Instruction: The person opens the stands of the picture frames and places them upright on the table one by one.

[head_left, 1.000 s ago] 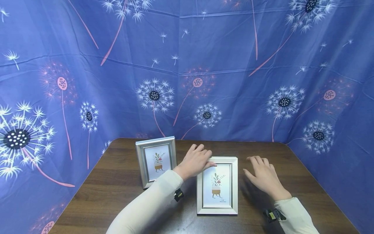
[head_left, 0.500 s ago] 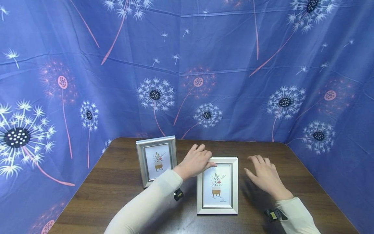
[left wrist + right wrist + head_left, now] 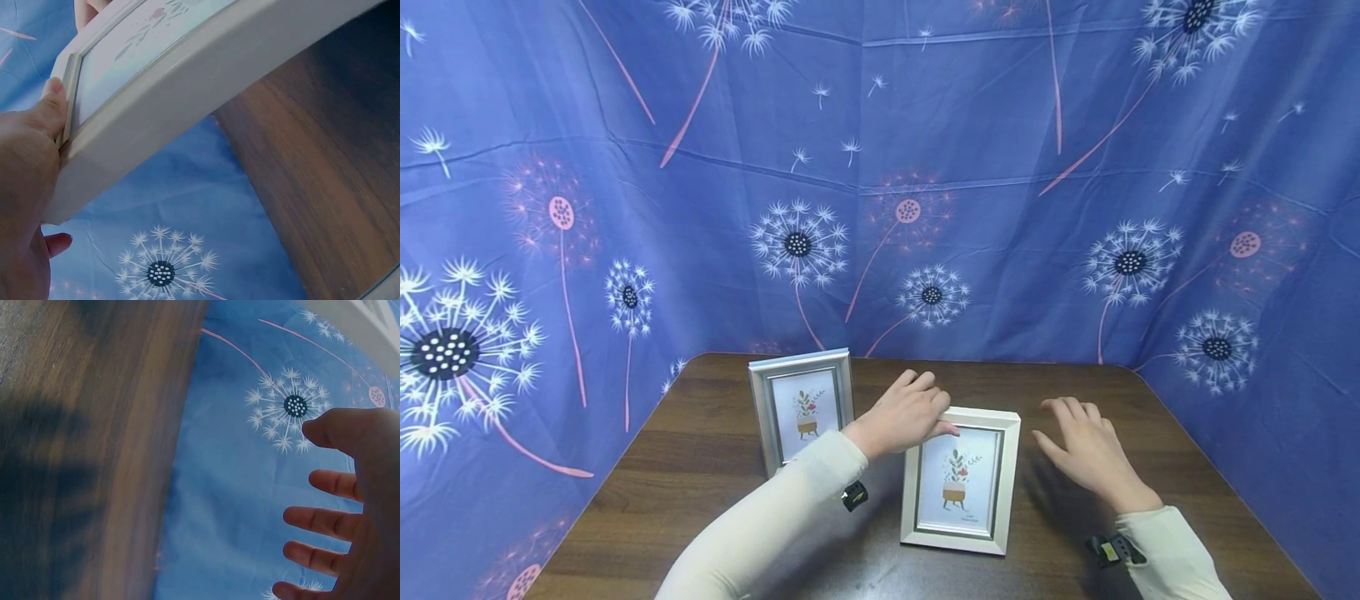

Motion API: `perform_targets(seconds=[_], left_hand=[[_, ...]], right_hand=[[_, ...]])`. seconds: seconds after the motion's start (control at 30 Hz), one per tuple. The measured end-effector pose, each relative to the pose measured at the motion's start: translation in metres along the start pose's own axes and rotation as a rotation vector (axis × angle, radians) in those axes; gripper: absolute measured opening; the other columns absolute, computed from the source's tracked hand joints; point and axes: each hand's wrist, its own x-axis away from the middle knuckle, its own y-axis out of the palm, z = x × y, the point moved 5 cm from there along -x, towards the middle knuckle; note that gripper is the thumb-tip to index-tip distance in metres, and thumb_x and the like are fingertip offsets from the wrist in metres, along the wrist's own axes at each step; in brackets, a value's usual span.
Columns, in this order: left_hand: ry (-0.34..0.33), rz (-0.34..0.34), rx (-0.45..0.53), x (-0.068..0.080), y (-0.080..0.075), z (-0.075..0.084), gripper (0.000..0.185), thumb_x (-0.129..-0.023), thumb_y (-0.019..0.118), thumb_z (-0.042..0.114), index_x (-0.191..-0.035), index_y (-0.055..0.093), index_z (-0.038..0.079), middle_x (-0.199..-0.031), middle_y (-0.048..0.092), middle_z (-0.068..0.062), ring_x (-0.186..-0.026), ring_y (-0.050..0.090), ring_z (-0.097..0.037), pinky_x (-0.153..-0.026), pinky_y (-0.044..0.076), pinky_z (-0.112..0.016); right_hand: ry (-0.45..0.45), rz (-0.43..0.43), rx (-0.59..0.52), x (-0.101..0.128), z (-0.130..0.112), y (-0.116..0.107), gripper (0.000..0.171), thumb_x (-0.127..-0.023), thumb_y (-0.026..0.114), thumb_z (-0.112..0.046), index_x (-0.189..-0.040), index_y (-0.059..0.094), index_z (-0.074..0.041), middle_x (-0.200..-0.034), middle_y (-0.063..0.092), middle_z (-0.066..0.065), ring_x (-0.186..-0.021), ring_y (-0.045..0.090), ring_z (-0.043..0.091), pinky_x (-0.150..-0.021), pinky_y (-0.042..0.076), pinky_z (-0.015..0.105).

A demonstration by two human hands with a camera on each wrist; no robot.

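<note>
The brown bench [image 3: 647, 517] is bordered on the left, right and far sides by a blue, dandelion-printed cloth [image 3: 1022, 225]. A silver picture frame [image 3: 806, 414] is stood at the left; its lower part is partly hidden by the left sleeve [image 3: 767, 521], which is extended in front of it. A white picture frame [image 3: 958, 483] is held near the middle, nearer than the silver one and slightly askew. Its top left corner is clamped by the fingers of the left hand [image 3: 904, 419], the thumb being laid over the front; whether its lower edge is borne by the bench cannot be told. The right hand [image 3: 1090, 450] is held near its right side, untouching, with fingers spread apart.
</note>
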Motion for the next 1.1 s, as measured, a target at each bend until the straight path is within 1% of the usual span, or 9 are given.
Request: perform_targets(seconds=[0.17, 0.37, 0.5, 0.63, 0.77, 0.9, 1.1], left_hand=[[0.071, 0.037, 0.001, 0.000, -0.007, 0.003, 0.039, -0.094, 0.051, 0.059, -0.086, 0.053, 0.020, -0.080, 0.053, 0.012, -0.084, 0.043, -0.014, -0.082, 0.034, -0.031], [0.154, 0.064, -0.002, 0.001, -0.013, 0.006, 0.039, -0.093, 0.051, 0.059, -0.087, 0.051, 0.021, -0.082, 0.054, 0.012, -0.086, 0.043, -0.013, -0.085, 0.034, -0.031], [0.188, 0.086, -0.021, 0.002, -0.019, 0.007, 0.040, -0.093, 0.050, 0.060, -0.089, 0.052, 0.021, -0.084, 0.055, 0.012, -0.087, 0.043, -0.013, -0.087, 0.033, -0.031], [0.214, 0.107, -0.012, 0.002, -0.025, 0.005, 0.040, -0.092, 0.052, 0.060, -0.091, 0.054, 0.020, -0.086, 0.057, 0.011, -0.086, 0.044, -0.013, -0.087, 0.034, -0.031], [0.235, 0.102, 0.001, 0.002, -0.028, 0.004, 0.038, -0.092, 0.052, 0.059, -0.092, 0.054, 0.021, -0.087, 0.057, 0.012, -0.087, 0.045, -0.013, -0.088, 0.033, -0.031], [0.256, 0.076, -0.007, 0.003, -0.032, 0.003, 0.038, -0.093, 0.050, 0.060, -0.094, 0.055, 0.022, -0.090, 0.057, 0.013, -0.089, 0.045, -0.013, -0.090, 0.033, -0.031], [0.299, 0.064, -0.051, 0.004, -0.039, 0.004, 0.041, -0.091, 0.048, 0.063, -0.097, 0.056, 0.023, -0.093, 0.058, 0.014, -0.093, 0.045, -0.012, -0.091, 0.032, -0.031]], right_hand=[[-0.006, -0.009, -0.001, 0.002, 0.002, 0.000, 0.039, -0.088, 0.070, -0.025, -0.117, 0.057, -0.004, -0.114, 0.059, 0.019, -0.103, 0.051, 0.046, -0.074, 0.040, 0.060], [-0.026, -0.033, -0.012, 0.004, 0.004, 0.001, 0.039, -0.088, 0.070, -0.027, -0.118, 0.057, -0.005, -0.115, 0.059, 0.018, -0.103, 0.053, 0.044, -0.073, 0.041, 0.059], [-0.081, -0.010, -0.033, 0.006, 0.002, 0.001, 0.039, -0.086, 0.071, -0.023, -0.117, 0.058, -0.004, -0.113, 0.061, 0.016, -0.102, 0.054, 0.043, -0.075, 0.042, 0.059], [-0.149, 0.020, -0.061, 0.007, 0.000, 0.000, 0.040, -0.082, 0.073, -0.019, -0.115, 0.059, -0.003, -0.111, 0.062, 0.015, -0.101, 0.055, 0.043, -0.079, 0.043, 0.059], [-0.179, 0.030, -0.075, 0.009, 0.000, 0.002, 0.040, -0.081, 0.075, -0.018, -0.115, 0.059, -0.003, -0.110, 0.063, 0.014, -0.102, 0.056, 0.043, -0.080, 0.043, 0.060], [-0.184, 0.027, -0.081, 0.011, 0.000, 0.004, 0.040, -0.082, 0.076, -0.019, -0.115, 0.060, -0.004, -0.109, 0.063, 0.012, -0.103, 0.056, 0.043, -0.082, 0.042, 0.059], [-0.177, 0.010, -0.084, 0.012, 0.000, 0.006, 0.039, -0.083, 0.076, -0.020, -0.115, 0.060, -0.005, -0.109, 0.063, 0.011, -0.104, 0.056, 0.043, -0.081, 0.042, 0.060]])
